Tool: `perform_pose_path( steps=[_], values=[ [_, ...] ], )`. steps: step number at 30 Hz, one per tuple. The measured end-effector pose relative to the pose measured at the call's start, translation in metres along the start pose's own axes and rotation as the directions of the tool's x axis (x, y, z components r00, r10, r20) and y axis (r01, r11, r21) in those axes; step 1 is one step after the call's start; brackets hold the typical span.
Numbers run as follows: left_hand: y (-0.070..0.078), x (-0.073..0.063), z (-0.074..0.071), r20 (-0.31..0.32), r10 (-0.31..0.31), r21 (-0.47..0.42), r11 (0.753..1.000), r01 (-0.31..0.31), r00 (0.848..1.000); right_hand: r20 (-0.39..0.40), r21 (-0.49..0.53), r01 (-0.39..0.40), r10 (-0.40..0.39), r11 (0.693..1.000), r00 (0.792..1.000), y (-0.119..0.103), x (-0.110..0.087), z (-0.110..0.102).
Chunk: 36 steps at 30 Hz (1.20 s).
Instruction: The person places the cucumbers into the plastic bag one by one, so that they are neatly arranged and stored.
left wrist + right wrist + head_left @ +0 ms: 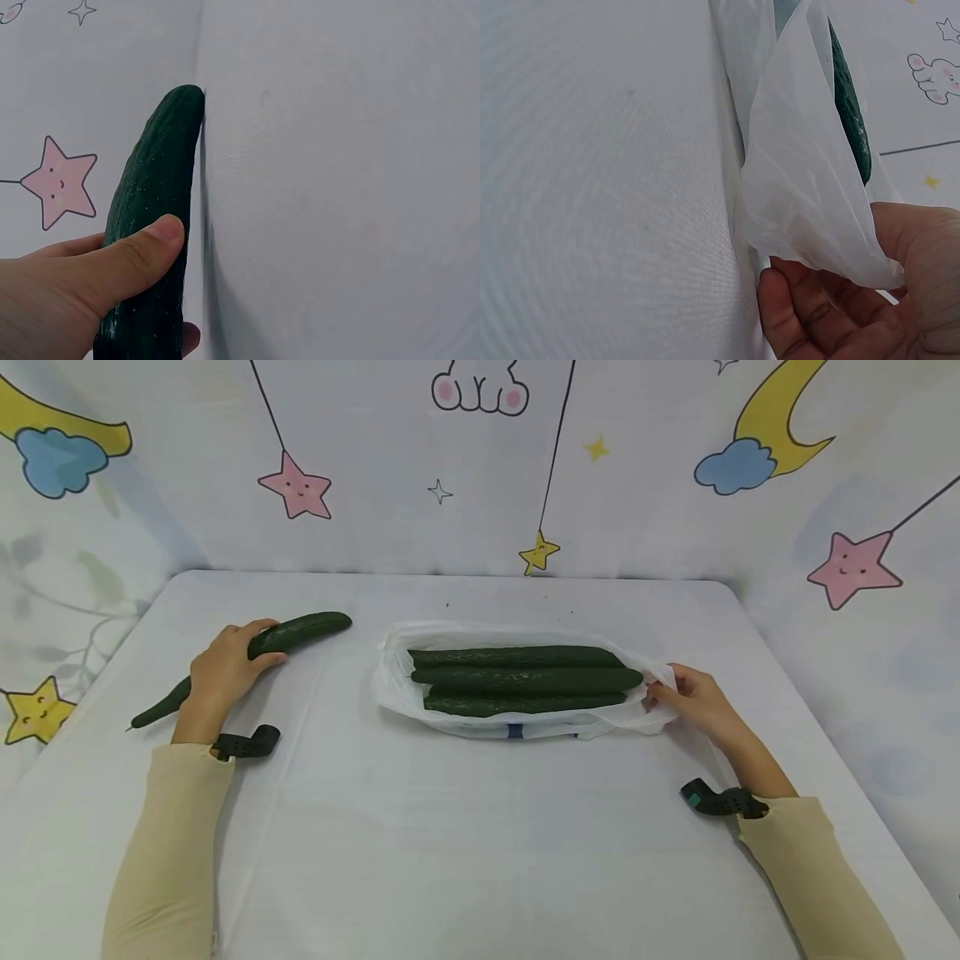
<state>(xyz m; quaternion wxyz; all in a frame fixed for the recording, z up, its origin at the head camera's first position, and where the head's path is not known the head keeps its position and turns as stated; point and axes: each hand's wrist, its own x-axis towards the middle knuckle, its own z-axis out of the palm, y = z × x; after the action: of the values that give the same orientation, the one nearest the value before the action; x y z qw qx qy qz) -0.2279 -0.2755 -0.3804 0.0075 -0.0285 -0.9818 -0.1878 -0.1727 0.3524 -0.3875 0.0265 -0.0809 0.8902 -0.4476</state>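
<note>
A long dark green cucumber lies slantwise at the left of the table, and my left hand grips it around the middle. In the left wrist view the thumb lies across the cucumber, whose rounded end points away from the palm. Mid-table, a white plastic bag lies with its top side open, showing three more cucumbers side by side. My right hand pinches the bag's right end between thumb and fingers. Up close, the right wrist view shows the thin bag gathered at the right hand.
A white cloth covers the table. Behind it rises a pale wall printed with stars, moons and clouds. Each wrist wears a black camera mount, one on the left and one on the right.
</note>
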Motion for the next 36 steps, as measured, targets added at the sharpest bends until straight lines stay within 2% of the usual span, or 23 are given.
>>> perform_pose_path(
  steps=[15,20,28,36],
  values=[
    [0.012,-0.001,-0.002,-0.001,0.029,0.022,0.999,-0.029,1.000,0.005,0.023,0.007,-0.007,1.000,1.000,-0.001,-0.002,0.000],
    [0.020,0.000,-0.003,-0.027,0.053,0.033,0.998,-0.052,0.998,0.005,0.022,0.018,-0.018,1.000,1.000,0.000,-0.001,0.000],
    [0.036,-0.004,-0.009,-0.085,0.080,-0.001,0.997,-0.080,0.993,0.009,0.025,0.014,-0.014,1.000,1.000,-0.001,-0.001,0.000],
    [0.054,-0.010,-0.016,-0.116,0.107,0.028,0.994,-0.104,0.988,0.018,0.026,0.010,-0.010,1.000,1.000,-0.001,-0.002,-0.002]
  ],
)
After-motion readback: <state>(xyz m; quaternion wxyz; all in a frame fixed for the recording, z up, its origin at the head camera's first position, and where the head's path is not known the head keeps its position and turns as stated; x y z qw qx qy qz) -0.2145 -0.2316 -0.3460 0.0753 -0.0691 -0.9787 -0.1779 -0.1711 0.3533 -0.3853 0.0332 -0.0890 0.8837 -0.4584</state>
